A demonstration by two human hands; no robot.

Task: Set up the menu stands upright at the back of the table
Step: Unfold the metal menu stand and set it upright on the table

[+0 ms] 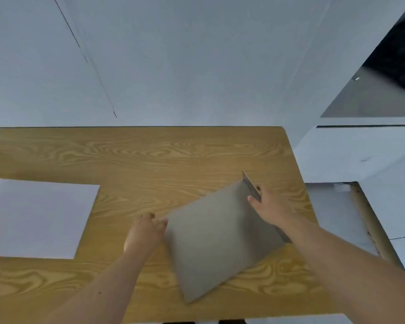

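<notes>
Gripping a grey menu stand near the right edge

We pinch the flat grey folded-card menu stand (216, 239) with our right hand (272, 206) at its far raised flap, near the wood-grain table's (150, 155) right edge. Our left hand (147, 230) curls its fingertips against the card's left corner. A white rectangular menu stand (38, 218) lies flat by the left edge.
</notes>
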